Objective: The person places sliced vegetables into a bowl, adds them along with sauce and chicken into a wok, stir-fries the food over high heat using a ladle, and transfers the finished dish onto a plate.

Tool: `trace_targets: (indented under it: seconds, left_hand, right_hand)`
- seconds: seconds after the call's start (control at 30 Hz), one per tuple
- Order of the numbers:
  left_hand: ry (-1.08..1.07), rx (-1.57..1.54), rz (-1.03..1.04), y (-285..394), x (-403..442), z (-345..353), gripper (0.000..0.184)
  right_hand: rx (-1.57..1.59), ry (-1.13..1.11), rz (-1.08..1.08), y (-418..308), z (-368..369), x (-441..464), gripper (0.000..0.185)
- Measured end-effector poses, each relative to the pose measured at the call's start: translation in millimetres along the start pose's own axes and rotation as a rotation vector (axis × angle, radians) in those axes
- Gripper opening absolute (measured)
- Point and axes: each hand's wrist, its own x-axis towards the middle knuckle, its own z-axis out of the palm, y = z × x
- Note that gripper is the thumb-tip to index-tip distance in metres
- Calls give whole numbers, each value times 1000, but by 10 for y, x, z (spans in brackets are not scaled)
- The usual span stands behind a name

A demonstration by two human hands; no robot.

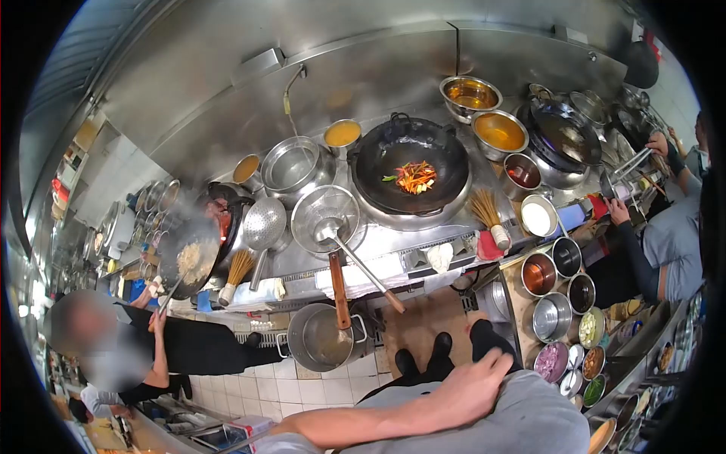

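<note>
"Steel back wall (363, 68) in our head view. What do we log on the range?"

"Black wok (378, 163), straight ahead. Sliced vegetables (414, 178) heaped in its bottom: mostly orange, some red and green."

"Our left hand (473, 384)?"

"Low, across the body, by the grey shirt (541, 412), well apart from the wok. Fingers bent and bunched; we cannot tell whether they close on anything."

"And our right hand?"

"Outside the picture; we cannot tell its state."

"Tools about the wok?"

"Ladle (363, 265), its bowl resting in the wire strainer (314, 204), just left of the wok. The strainer's wooden handle (338, 291) reaches over a two-handled pot (302, 340). Bamboo brush (484, 206) on the wok's right."

"Nearest our left hand?"

"Chopped purple pieces (550, 363), onion perhaps; the lens bends and softens that side, so we mark it doubtful."

"Others at work?"

"One person (197, 340) on the left, holding a long tool (176, 287) to a pan of pale food (193, 259). Another person (673, 242) at the right edge, arms toward the range."
</note>
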Motion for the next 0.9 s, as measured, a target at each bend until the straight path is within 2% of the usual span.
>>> trace_targets:
  seconds: [0.1,0.2,0.3,0.53,0.67,0.77,0.8,0.9]
  left_hand:
    - [-162,18,118,-239,315,103,33]
    - [-498,-106,248,-453,472,69,33]
    - [-728,25,324,-419,503,4,29]
    - [-817,194,399,-433,591,224,23]
    - [-1075,189,414,-559,818,501,21]
    - [-1203,85,356,-447,811,509,20]
    - [-1238,59,505,-420,817,573,17]
    - [-1106,-503,498,-328,713,645,15]
  right_hand:
    - [-172,38,-54,-36,72,-308,16]
    - [-292,40,-91,-10,173,-511,16]
    - [-363,42,-113,12,264,-665,16]
    - [-457,42,-150,55,305,-880,17]
    - [-498,48,-165,67,287,-967,17]
    - [-539,48,-177,79,284,-1017,17]
    - [-550,45,-181,77,287,-1023,17]
    - [-596,43,-194,75,314,-1033,18]
